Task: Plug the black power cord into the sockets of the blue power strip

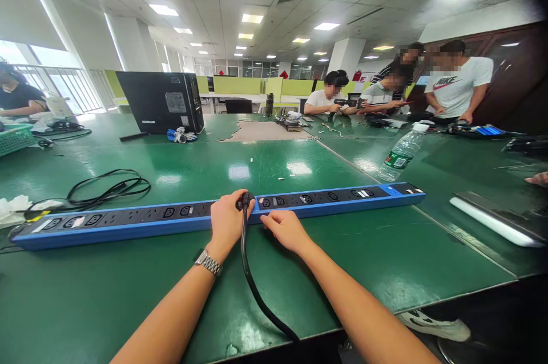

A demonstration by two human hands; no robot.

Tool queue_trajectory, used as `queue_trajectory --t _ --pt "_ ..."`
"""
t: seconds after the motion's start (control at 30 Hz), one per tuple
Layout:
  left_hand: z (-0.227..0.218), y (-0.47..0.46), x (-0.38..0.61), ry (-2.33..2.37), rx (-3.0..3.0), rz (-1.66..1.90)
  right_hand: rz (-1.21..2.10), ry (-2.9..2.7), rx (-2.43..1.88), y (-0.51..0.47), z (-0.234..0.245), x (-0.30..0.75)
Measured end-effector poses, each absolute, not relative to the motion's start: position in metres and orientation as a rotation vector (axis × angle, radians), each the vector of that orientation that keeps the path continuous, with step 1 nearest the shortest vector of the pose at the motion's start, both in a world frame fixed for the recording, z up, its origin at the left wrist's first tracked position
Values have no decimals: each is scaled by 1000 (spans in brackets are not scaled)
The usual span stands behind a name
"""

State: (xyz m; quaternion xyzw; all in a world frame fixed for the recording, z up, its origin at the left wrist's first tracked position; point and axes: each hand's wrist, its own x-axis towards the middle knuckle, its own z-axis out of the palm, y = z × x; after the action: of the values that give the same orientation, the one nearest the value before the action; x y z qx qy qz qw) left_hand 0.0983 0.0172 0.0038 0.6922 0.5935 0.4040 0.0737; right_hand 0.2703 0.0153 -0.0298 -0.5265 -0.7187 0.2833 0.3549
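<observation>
One long blue strip (194, 222) stretches across a green bench (180, 158), its black top lined with sockets (169, 212) of more than one pattern and marked here and there with white stickers (77, 221). Blue rails border the top along its length, and a blue section breaks the black near the far end.

From the hands, the strip runs from nine o'clock to just short of three o'clock, its middle directly before them. The left hand (229, 217), with a silver-banded watch (209, 262) at the wrist, pinches a black plug (245, 199) over the strip's mid-section; whether the plug is seated in a socket cannot be told. A thick black cord (253, 287) falls from it toward five o'clock, reaching the bench's near edge.

The right hand (286, 228) is loosely curled at the strip's near edge, just beside the cord. Its fingertips are partly hidden, so whether they meet or touch the rail cannot be told.

Loose wires (124, 187) lie at ten o'clock, a PC tower (158, 101) stands at eleven, and a clear bottle (400, 156) with a green label stands at two.
</observation>
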Motion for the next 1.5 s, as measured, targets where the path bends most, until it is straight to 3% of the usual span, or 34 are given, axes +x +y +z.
queue_trajectory --t 0.53,1.0,1.2,1.4,1.5 --pt "9 10 113 1974 2376 939 797 -1763 -1294 13 -27 266" --pt "-18 0 101 2078 2460 874 1795 -1002 -1206 19 4 237" --pt "-18 1 103 2101 2457 863 1742 -859 -1247 15 14 220" --pt "-15 -1 104 2086 2456 852 1559 -891 -804 14 43 241" --pt "-15 0 104 2079 2443 849 1538 -867 -934 23 46 277"
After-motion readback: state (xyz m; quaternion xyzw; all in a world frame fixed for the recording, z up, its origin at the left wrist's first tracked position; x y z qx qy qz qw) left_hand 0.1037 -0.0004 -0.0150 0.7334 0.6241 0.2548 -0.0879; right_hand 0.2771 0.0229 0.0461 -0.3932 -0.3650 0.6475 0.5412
